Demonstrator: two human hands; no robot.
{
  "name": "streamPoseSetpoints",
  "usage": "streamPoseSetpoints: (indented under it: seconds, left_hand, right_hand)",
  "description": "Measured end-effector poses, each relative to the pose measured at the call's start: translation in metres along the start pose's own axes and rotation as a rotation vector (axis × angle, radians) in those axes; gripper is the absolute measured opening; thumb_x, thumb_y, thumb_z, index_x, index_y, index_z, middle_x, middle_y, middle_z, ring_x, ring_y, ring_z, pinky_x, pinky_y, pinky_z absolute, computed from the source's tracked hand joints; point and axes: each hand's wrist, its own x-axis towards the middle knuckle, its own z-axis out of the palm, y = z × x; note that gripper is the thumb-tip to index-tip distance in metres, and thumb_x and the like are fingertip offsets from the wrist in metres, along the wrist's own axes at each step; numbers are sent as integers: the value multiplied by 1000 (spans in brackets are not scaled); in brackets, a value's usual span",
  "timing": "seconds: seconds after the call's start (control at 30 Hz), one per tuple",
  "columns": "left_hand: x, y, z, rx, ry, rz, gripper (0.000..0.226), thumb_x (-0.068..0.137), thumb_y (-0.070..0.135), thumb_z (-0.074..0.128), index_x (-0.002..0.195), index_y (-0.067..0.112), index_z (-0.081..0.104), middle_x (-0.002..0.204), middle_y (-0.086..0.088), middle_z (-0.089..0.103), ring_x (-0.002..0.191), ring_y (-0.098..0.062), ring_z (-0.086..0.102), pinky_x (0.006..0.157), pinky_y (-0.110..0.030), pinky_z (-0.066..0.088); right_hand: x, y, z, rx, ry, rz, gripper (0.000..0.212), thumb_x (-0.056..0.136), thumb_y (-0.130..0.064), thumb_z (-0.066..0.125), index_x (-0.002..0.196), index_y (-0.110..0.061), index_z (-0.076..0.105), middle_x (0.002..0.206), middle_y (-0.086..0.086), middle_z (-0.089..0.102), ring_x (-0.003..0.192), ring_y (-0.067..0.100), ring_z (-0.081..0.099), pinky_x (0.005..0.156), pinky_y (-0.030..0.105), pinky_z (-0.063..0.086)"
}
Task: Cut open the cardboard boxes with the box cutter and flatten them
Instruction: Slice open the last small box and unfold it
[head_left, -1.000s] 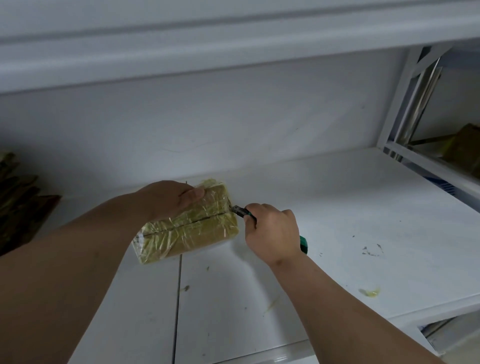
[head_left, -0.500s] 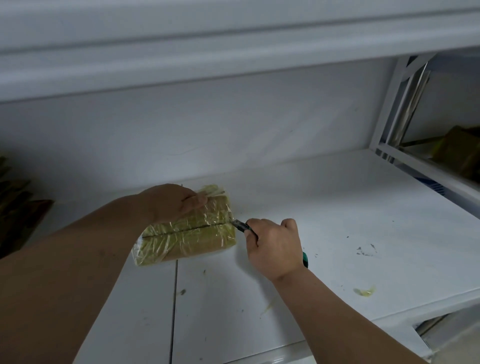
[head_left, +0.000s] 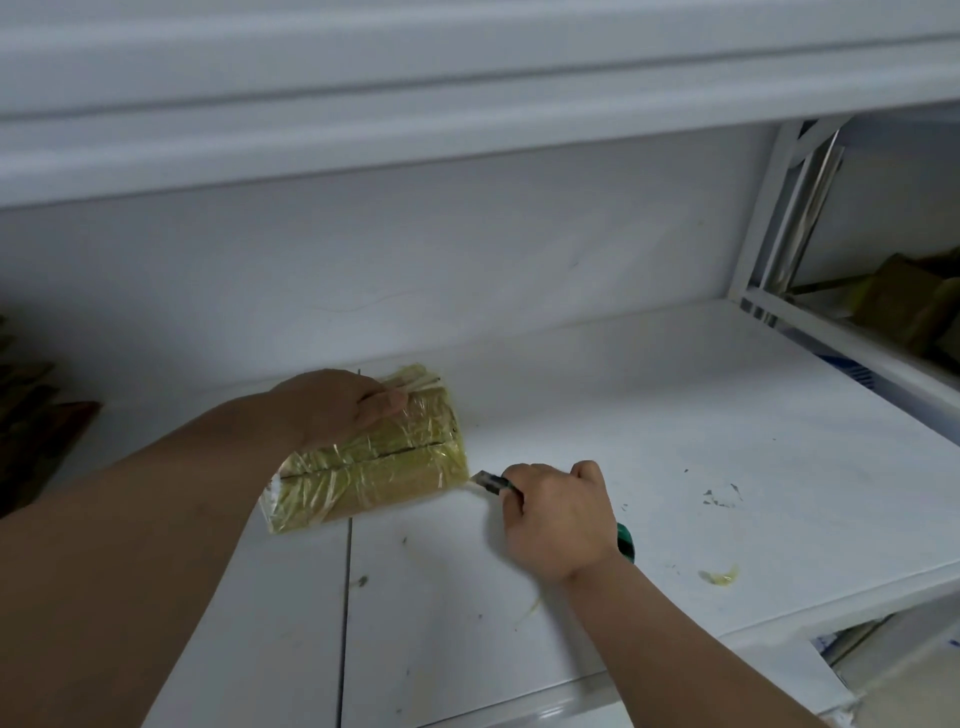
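**Blade at the corner of a taped box**

Head view: a small brown cardboard box wrapped in shiny clear tape (head_left: 371, 457) lies on the white shelf board (head_left: 675, 415), just left of the middle, with a dark slit running along its top face. The left hand (head_left: 337, 408) rests on the box's far left part, fingers curled over its far edge and holding it down. The right hand (head_left: 558, 517) is closed in a fist round a green-handled box cutter (head_left: 493, 482); the green butt sticks out behind the wrist, and the blade tip sits at the box's near right corner. A scrap of yellowish tape (head_left: 719, 576) lies well to the right on the board. Flattened brown cardboard (head_left: 31, 405) is stacked at the left edge.
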Motion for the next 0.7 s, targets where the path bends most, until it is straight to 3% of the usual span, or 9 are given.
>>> streamPoseSetpoints:
  seconds: [0.03, 0.1, 0.2, 0.27, 0.33, 0.4, 0.5, 0.6, 0.7]
  left_hand:
    - [0, -3, 0, -14, 2, -6, 116, 53, 100, -5, 126, 38, 61, 121, 4, 67, 114, -19, 59, 99, -35, 43]
    - [1, -2, 2, -12, 7, -23, 99, 66, 92, 3, 129, 39, 59, 125, 4, 65, 116, -20, 57, 98, -35, 42]
    - [-1, 12, 5, 26, 45, -56, 63, 91, 72, 18, 135, 42, 52, 128, 5, 62, 118, -21, 56, 91, -33, 40]
    - [1, 27, 8, 46, 89, -60, 52, 99, 62, 24, 141, 40, 46, 131, 4, 57, 118, -22, 55, 85, -30, 37]
    - [3, 38, 14, 64, 111, -87, 52, 99, 60, 27, 143, 37, 43, 136, 4, 51, 119, -22, 52, 85, -29, 36]
    - [6, 41, 22, 84, 121, -146, 56, 95, 67, 25, 132, 36, 53, 123, 5, 58, 107, -18, 56, 89, -32, 43]
    - [6, 29, 26, 24, 142, -100, 49, 88, 72, 32, 114, 39, 58, 101, 13, 60, 87, -7, 57, 79, -32, 51]
    - [-4, 16, 16, -86, 22, -39, 50, 83, 70, 49, 121, 38, 55, 113, 15, 59, 99, -8, 57, 86, -31, 48]
    - [-12, 7, 17, -35, -89, -57, 70, 84, 70, 49, 144, 35, 40, 144, 9, 45, 127, -16, 46, 103, -33, 38]
  right_hand:
    - [1, 0, -1, 32, 49, 53, 39, 80, -34, 21, 73, -25, 58, 63, -6, 60, 51, 19, 42, 69, 34, 29]
    - [6, -2, -5, 97, 121, 173, 32, 82, -31, 32, 80, -23, 63, 65, -5, 60, 53, 21, 42, 66, 32, 29]
    - [15, -9, -19, 314, -87, 292, 28, 83, -28, 35, 94, -18, 59, 77, -4, 54, 69, 25, 48, 68, 32, 34]
    - [17, -14, -23, 433, -218, 342, 15, 85, -16, 43, 91, -14, 56, 77, 0, 54, 71, 26, 51, 61, 30, 37]
    - [18, -15, -19, 466, -299, 388, 9, 85, -7, 43, 81, -13, 49, 72, 1, 51, 64, 22, 47, 52, 29, 33]
    - [19, -13, -15, 497, -336, 446, 11, 88, -6, 45, 80, -13, 47, 72, 1, 52, 64, 21, 49, 54, 28, 38]
    - [19, -7, -16, 722, -363, 578, 20, 93, -9, 52, 112, -12, 53, 98, 9, 66, 82, 29, 70, 81, 38, 57]
    - [15, -8, -24, 1106, -378, 769, 12, 94, -4, 55, 102, -10, 48, 102, 17, 67, 75, 32, 74, 80, 45, 60]
    - [15, -12, -23, 1272, -342, 851, 12, 95, -4, 56, 106, -5, 51, 88, 16, 69, 66, 29, 73, 74, 45, 60]
